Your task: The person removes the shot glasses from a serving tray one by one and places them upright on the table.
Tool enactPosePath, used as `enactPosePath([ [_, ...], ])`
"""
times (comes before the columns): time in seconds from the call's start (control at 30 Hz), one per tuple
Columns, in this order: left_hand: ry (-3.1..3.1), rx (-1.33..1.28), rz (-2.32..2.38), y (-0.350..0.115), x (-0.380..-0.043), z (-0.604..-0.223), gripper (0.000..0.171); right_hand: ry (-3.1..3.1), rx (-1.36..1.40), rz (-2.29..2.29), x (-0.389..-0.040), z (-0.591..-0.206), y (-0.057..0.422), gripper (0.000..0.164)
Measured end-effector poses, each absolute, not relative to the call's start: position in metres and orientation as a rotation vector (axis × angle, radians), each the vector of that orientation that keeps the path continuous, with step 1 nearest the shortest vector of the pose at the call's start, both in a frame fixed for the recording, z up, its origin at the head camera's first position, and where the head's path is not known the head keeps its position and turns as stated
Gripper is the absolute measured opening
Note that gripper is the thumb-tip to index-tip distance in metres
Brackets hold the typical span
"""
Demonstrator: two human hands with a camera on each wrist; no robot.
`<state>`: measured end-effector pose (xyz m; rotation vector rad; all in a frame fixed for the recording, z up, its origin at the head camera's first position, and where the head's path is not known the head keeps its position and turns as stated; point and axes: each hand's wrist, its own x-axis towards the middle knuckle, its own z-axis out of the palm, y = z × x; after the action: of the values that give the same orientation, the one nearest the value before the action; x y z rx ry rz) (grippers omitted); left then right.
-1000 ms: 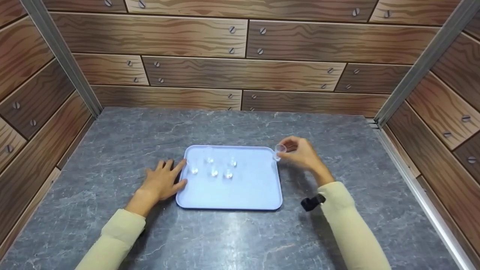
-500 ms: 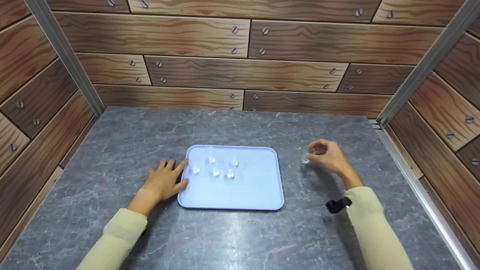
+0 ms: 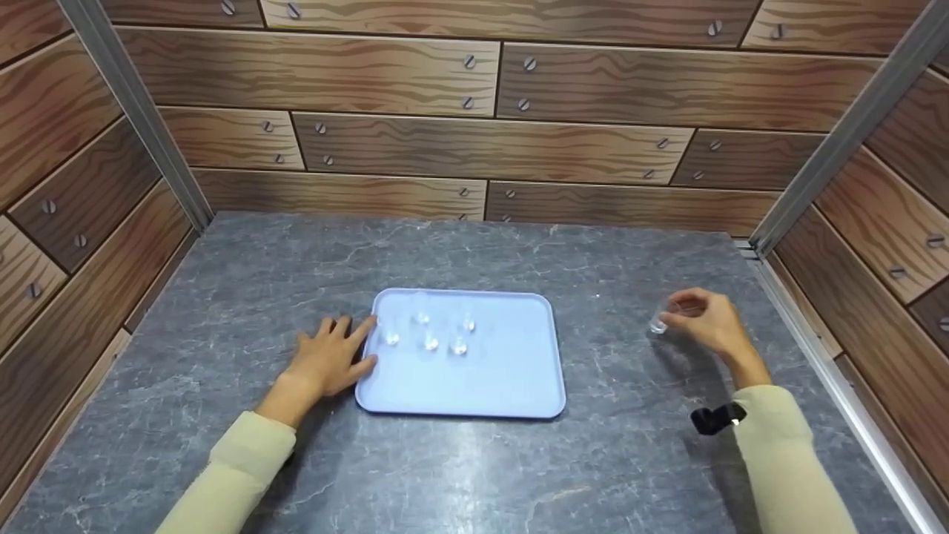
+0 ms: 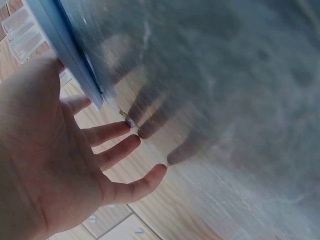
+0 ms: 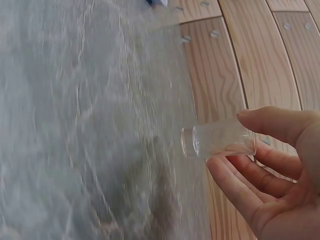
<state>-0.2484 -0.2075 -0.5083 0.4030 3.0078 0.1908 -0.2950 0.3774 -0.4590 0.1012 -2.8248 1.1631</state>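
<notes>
My right hand (image 3: 708, 326) is off to the right of the tray, pinching a clear shot glass (image 3: 658, 324) between thumb and fingers. In the right wrist view the thick base of that shot glass (image 5: 220, 139) points toward the tabletop, and the fingers wrap near its rim. A pale blue tray (image 3: 504, 382) lies at the middle of the table. Several more clear shot glasses (image 3: 460, 346) stand on its left and back part. My left hand (image 3: 326, 363) has its fingers spread, thumb and index finger at the tray's left edge; the left wrist view shows its other fingertips at the tabletop.
A grey marble-patterned tabletop (image 3: 445, 475) spans the work area. Wood-plank-patterned walls (image 3: 474, 141) close it in at the back and both sides, with metal posts (image 3: 823, 141) at the corners. A black strap piece (image 3: 718, 419) sticks out by the right sleeve.
My right hand has carried its shot glass from the tray's right edge farther right over the table. The left hand and the tray stay in place, while the head view shifts slightly.
</notes>
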Motion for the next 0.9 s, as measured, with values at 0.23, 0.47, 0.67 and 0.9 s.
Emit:
enactPosePath([
  [0.23, 3.002, 0.4, 0.2, -0.209, -0.249, -0.509, 0.068, -2.815, 0.053, 1.15, -0.295, -0.461, 0.395, 0.046],
  [0.47, 3.001, 0.394, 0.237, -0.211, -0.249, -0.511, 0.063, -2.797, -0.037, 1.144, -0.293, -0.465, 0.413, 0.048],
  [0.67, 3.008, 0.402, 0.214, -0.211, -0.247, -0.51, 0.061, -2.753, -0.087, 1.238, -0.291, -0.469, 0.424, 0.049],
  [0.9, 3.02, 0.413, 0.208, -0.21, -0.247, -0.509, 0.06, -2.787, -0.09, 1.169, -0.292, -0.471, 0.425, 0.048],
])
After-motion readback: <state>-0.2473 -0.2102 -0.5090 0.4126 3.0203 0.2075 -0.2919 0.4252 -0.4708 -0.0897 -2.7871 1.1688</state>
